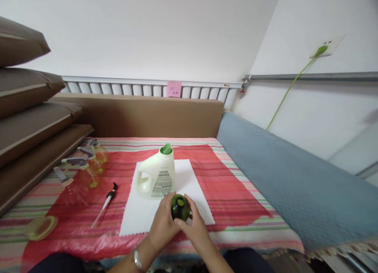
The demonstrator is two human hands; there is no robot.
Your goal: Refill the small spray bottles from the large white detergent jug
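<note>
Low over the front of the white sheet, my left hand (164,220) and my right hand (193,222) close round a glossy dark green cap (180,208) from both sides. A lighter green spot shows on the side of the cap towards me. Just behind my hands stands a pale detergent jug (158,178), upright, with its handle to the left and a printed label facing me. Its mouth is uncovered, and a green pouring spout (167,148) sticks up in it. The jug rests on a white sheet (132,218) with a zigzag edge.
To the left lie a black pump head (110,195) with a white tube and a yellowish round lid (41,228). Several clear spray bottles (88,174) stand behind them. Brown cushions (23,135) are stacked at the left; a blue padded side (289,178) borders the right.
</note>
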